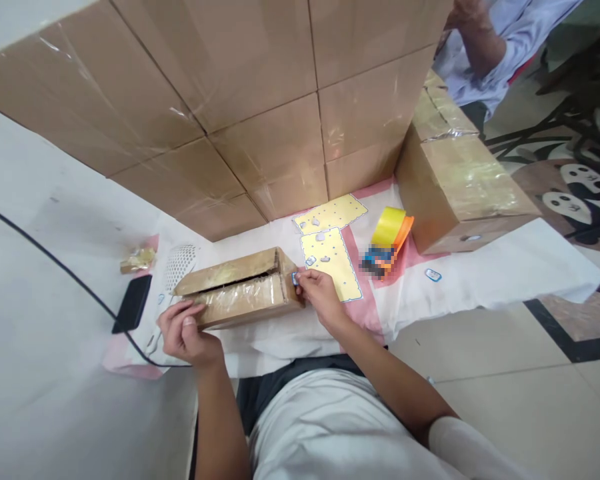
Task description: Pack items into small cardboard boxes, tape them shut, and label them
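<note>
A long cardboard box (243,295) lies on the cloth-covered table, with a dark gap along its top flaps and clear tape over them. My left hand (187,331) is closed on the box's left end, thumb and fingers at the near corner. At the opposite end, my right hand (321,291) pinches a small blue-edged sticker (295,279) against the box's end face. Its fingertips partly cover the sticker. Close to my right hand lies a yellow dotted sheet (343,270) with small pale pieces on it.
Stacked cardboard boxes (270,147) form a wall behind. An orange tape dispenser with yellow tape (389,228) lies right of the sheets, near another taped box (460,193). A phone (133,303) and black cable (70,267) are at left. A person's arm (480,43) shows at upper right.
</note>
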`<state>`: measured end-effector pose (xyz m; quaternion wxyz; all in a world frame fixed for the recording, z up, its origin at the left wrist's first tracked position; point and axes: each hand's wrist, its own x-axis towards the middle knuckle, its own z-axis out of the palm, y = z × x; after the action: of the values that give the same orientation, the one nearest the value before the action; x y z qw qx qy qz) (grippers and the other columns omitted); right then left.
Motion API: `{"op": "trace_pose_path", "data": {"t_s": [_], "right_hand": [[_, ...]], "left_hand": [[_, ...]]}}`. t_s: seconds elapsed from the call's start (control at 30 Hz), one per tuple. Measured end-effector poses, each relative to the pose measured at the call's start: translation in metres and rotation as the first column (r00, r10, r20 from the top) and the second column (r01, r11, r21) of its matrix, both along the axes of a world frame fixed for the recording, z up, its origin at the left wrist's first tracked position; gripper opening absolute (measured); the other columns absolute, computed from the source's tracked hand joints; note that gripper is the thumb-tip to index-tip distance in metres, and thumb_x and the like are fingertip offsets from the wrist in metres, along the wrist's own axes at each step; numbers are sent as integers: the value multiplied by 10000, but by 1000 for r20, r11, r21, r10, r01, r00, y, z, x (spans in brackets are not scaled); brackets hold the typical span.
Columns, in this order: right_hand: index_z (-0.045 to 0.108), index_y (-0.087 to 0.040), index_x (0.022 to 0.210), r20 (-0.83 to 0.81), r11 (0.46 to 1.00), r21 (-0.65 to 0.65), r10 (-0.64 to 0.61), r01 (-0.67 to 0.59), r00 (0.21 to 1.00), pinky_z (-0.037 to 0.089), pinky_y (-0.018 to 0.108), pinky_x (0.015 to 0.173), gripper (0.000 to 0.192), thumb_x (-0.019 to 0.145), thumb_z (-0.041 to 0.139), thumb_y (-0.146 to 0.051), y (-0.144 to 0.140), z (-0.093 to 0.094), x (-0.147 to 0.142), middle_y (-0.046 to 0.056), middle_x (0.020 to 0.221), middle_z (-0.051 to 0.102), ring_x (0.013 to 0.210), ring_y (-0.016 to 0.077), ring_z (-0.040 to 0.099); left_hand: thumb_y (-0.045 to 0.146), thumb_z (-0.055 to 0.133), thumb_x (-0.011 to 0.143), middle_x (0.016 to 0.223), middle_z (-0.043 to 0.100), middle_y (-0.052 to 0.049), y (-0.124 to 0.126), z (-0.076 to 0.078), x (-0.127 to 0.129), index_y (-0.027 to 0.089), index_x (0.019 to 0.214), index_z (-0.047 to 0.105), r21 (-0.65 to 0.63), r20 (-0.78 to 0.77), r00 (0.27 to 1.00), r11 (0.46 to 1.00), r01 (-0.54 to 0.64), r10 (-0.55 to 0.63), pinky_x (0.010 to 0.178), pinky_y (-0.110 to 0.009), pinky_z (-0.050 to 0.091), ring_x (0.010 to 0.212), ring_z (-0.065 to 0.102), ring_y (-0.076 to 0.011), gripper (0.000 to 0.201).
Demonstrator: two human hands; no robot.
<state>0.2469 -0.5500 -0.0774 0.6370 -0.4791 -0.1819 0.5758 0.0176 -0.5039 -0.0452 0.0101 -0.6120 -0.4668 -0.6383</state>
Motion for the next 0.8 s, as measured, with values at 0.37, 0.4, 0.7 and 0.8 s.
{"op": "trace_pose_path", "data": {"t_s": [0.37, 0.4, 0.7, 0.8], "right_hand": [[586, -223, 741, 164, 995, 101, 6, -23, 986, 289, 245, 446, 374, 776, 725, -568, 1, -1, -5, -64, 501, 498, 438, 100, 414], [612, -214, 721, 183, 993, 108, 37, -57, 982, 301, 251, 453, 364, 778, 722, -556, -1, -1, -4, -50, 516, 516, 448, 103, 433], [696, -140, 1339, 334, 974, 121, 140, -189, 932, 371, 261, 546, 513, 900, 563, -370, -24, -4, -3, -44, 584, 533, 553, 126, 456], [667, -166, 1390, 321, 985, 148, 37, -89, 946, 405, 265, 580, 538, 887, 567, -328, -27, -6, -3, -32, 644, 549, 602, 137, 475]], "left_hand": [[260, 459, 851, 852, 634, -97, -1, 0, 4, 176, 748, 680, -21, -3, 999, 999, -34, 34, 944, -481, 511, 961, 641, -274, 258], [265, 451, 851, 852, 633, -97, -1, 0, 4, 179, 753, 678, -32, -10, 998, 998, -55, 54, 944, -483, 515, 961, 643, -275, 262], [231, 493, 836, 874, 657, -94, 5, 0, -6, 174, 762, 706, -8, 29, 999, 1000, -12, 13, 977, -495, 503, 979, 650, -279, 233], [217, 501, 847, 866, 652, -85, 5, -1, -6, 172, 769, 712, 4, 29, 999, 1000, 13, -13, 980, -494, 495, 978, 643, -273, 229]]}}
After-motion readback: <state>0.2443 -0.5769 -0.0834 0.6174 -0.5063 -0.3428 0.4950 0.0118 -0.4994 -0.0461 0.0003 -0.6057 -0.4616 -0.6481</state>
